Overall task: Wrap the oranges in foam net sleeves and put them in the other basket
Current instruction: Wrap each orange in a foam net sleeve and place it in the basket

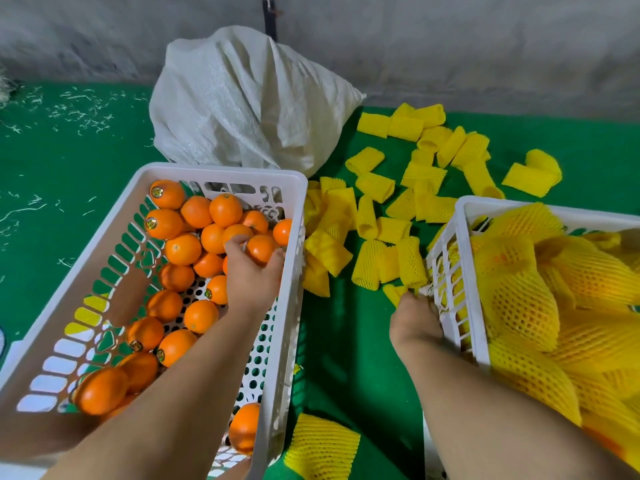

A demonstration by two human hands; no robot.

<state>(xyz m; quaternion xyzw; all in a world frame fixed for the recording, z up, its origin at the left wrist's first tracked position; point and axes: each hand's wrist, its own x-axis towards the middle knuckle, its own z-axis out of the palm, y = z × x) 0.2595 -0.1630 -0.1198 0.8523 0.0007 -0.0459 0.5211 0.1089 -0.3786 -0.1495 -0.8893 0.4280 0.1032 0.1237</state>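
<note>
While my left hand reaches into the left basket, its fingers curl round one bare orange near the basket's far right wall. My right hand is down on the green mat beside the right basket, at the near edge of the loose foam sleeves; its fingers are hidden behind the hand, so I cannot tell whether they grasp a sleeve or only touch one.

Risk noted: the gripped orange sits tight among its neighbours, and lifting it may set the pile rolling. A sleeve taken by one corner may fold shut and refuse the fruit. The right forearm lies close along the right basket's wall and could nudge it.

Condition of goods: the oranges are glossy, sound-looking, several carrying small stickers, heaped mostly toward the far end of the left basket. Wrapped fruit fills the right basket, the yellow netting stretched over it. A white sack stands behind.
</note>
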